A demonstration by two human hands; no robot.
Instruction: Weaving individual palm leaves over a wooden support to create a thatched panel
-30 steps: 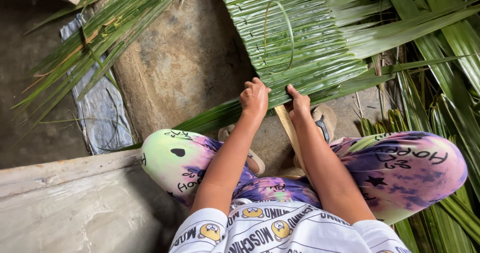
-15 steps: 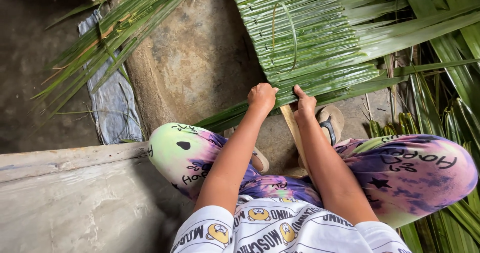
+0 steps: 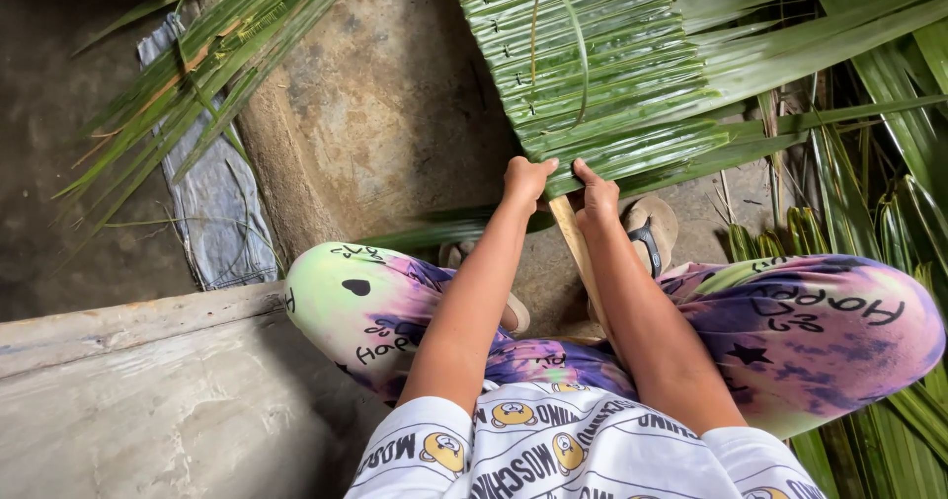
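A wide run of the stitched palm-leaf panel [image 3: 592,65] already lies flat on the concrete floor [image 3: 385,114] ahead of the knees, its folded leaflets lapped row on row and pinned with small dark stitches down the near edge; it looks well along, with the nearest edge the part in hand. One pale wooden slat [image 3: 578,252] runs from between the legs up under that edge. The left hand [image 3: 526,181] has its grip curled over and pressed on the nearest leaflet, and the right hand [image 3: 598,195] pinches the same edge just beside it. One thin loose strip [image 3: 558,55] arches over the panel. Plenty of loose fronds [image 3: 869,163] lie unused at right and one frond bundle [image 3: 197,75] at left, over one blue cloth [image 3: 212,213]; two sandals [image 3: 652,232] show by the feet
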